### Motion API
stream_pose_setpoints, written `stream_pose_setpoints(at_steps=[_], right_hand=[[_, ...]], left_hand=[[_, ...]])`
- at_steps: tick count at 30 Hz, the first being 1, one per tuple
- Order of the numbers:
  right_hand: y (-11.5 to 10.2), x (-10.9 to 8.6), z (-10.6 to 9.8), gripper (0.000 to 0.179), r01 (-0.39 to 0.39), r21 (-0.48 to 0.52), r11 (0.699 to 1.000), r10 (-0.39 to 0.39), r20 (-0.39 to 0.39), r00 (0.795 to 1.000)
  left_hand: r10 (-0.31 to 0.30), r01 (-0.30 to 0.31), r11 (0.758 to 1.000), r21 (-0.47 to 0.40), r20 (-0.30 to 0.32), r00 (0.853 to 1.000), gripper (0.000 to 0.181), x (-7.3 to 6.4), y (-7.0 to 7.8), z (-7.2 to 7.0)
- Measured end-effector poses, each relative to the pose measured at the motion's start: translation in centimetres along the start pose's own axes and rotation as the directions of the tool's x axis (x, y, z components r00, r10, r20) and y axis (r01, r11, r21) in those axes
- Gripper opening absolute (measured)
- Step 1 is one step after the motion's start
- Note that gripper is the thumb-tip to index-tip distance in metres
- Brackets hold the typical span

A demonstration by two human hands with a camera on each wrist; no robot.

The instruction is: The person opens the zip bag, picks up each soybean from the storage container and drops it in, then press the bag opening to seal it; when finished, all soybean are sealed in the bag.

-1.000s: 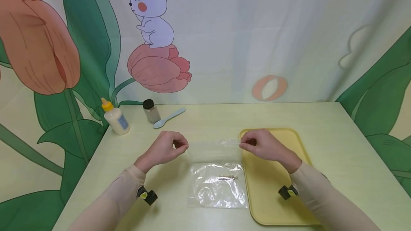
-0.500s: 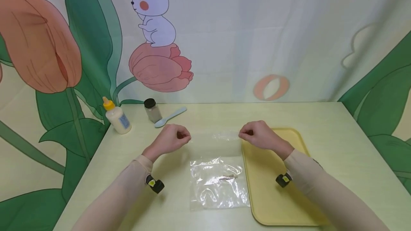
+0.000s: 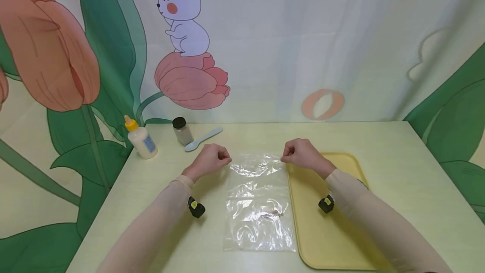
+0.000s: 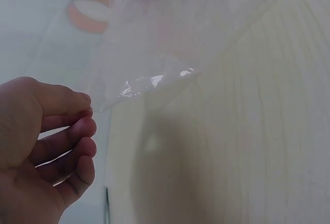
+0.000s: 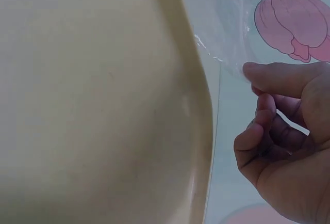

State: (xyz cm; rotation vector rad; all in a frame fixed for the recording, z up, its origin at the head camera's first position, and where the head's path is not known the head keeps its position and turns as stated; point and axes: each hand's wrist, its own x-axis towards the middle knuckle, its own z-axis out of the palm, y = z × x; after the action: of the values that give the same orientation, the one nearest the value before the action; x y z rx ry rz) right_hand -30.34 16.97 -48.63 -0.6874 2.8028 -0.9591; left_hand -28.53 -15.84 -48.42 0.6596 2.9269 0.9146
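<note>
A clear plastic bag (image 3: pixel 257 205) lies spread over the table, its far end lifted between the two hands. My left hand (image 3: pixel 212 160) pinches its far left corner between thumb and forefinger; in the left wrist view the other fingers of the left hand (image 4: pixel 51 141) curl loosely below. At the far right corner my right hand (image 3: pixel 303 154) has the same thumb-and-finger pinch, and the right wrist view shows the film stretching away from that hand (image 5: pixel 289 131). Small beige bits (image 3: pixel 277 212) show through the near half of the bag.
A yellow tray (image 3: pixel 322 260) lies along the bag's right side, under the right forearm. At the back left stand a white glue bottle (image 3: pixel 142 141) with a yellow cap and a black-lidded jar (image 3: pixel 183 133), with a pale blue spoon (image 3: pixel 204 139) beside it.
Both hands have moved away from the body and slightly closer together, still pinching the corners. The bag's far part has come down flatter and lies more fully spread.
</note>
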Motion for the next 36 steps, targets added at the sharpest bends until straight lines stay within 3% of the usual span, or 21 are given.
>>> stream_pose_setpoints(at_steps=[5, 11, 20, 27, 32, 36], right_hand=[[0.1, 0.4, 0.4, 0.008, 0.002, -0.087, 0.996, 0.002, 0.042, 0.999], [0.1, 0.7, 1.1, 0.007, 0.023, -0.171, 0.985, -0.014, 0.053, 0.999], [0.1, 0.8, 2.1, 0.014, -0.025, -0.228, 0.973, 0.037, 0.052, 0.998], [-0.2, 0.9, 2.1, 0.008, -0.067, -0.241, 0.968, 0.078, 0.036, 0.996], [-0.5, 0.4, 1.7, 0.022, -0.023, -0.279, 0.960, 0.021, -0.009, 1.000], [-1.4, -0.6, 0.6, 0.025, 0.020, -0.284, 0.959, -0.031, -0.036, 0.999]], left_hand=[[-0.016, 0.016, 1.000, 0.020, 0.038, 0.999, 0.008, 0.7, -0.6, 1.2], [-0.078, 0.075, 0.996, 0.040, 0.068, 0.995, 0.011, 1.1, -1.0, 2.1], [-0.113, 0.105, 0.991, 0.087, 0.087, 0.990, 0.011, 0.9, -0.9, 2.8], [-0.121, 0.111, 0.985, 0.133, 0.069, 0.990, 0.009, 1.1, -0.9, 3.1], [-0.091, 0.084, 0.983, 0.164, 0.035, 0.995, 0.026, 1.0, -0.7, 2.8], [0.019, -0.030, 0.974, 0.223, 0.053, 0.998, 0.031, 0.9, 0.2, 2.0]])
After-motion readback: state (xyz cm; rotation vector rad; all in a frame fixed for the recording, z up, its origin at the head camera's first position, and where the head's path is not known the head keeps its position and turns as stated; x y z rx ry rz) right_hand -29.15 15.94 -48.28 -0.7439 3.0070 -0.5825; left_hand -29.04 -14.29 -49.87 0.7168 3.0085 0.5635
